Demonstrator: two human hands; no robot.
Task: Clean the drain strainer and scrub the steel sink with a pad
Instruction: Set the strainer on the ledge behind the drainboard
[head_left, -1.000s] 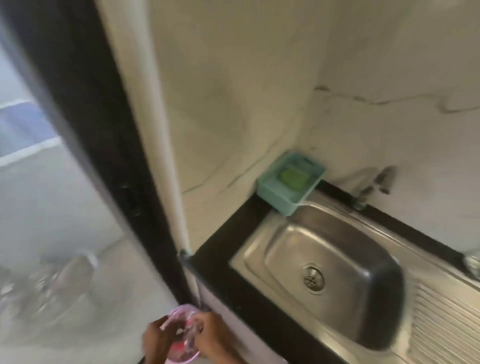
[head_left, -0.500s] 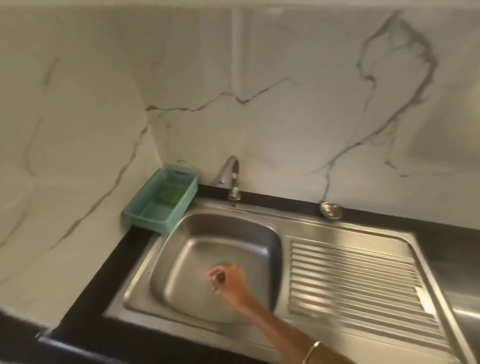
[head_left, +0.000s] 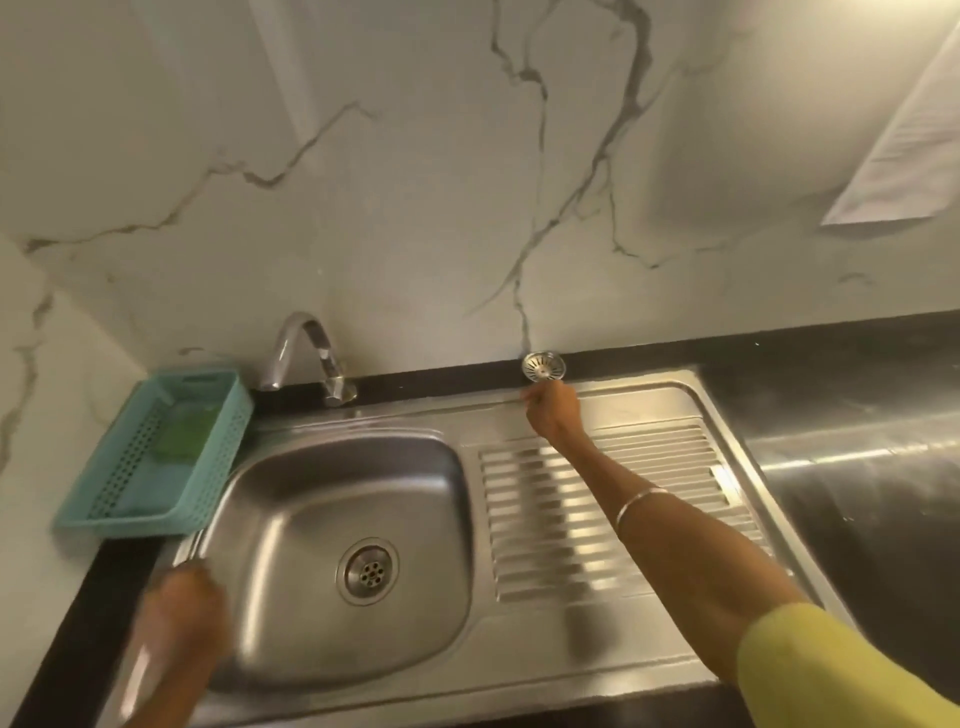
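Over the steel sink, seen from the person's head camera, 2 bare hands are at work. At about 1 o'clock from the basin, the drain strainer sits on the black counter ledge against the marble wall, just behind the sink's rear rim. It is out of the drain, which lies open at the basin's centre, likely so the strainer can be cleaned apart from it.

The right hand reaches far across the ribbed drainboard with the arm nearly straight, a thin bangle on the wrist and a yellow sleeve at the upper arm. Its fingers are curled just below the strainer's near edge; whether they touch it or have closed on it cannot be told from this angle.

The left hand sits at 8 o'clock, at the basin's front left rim. It is heavily blurred, so its grip cannot be told either.

At 10 o'clock, a teal perforated basket rests on the counter beside the basin with a green scrub pad inside, handy for the scrubbing to come. A curved tap stands at 12 o'clock.
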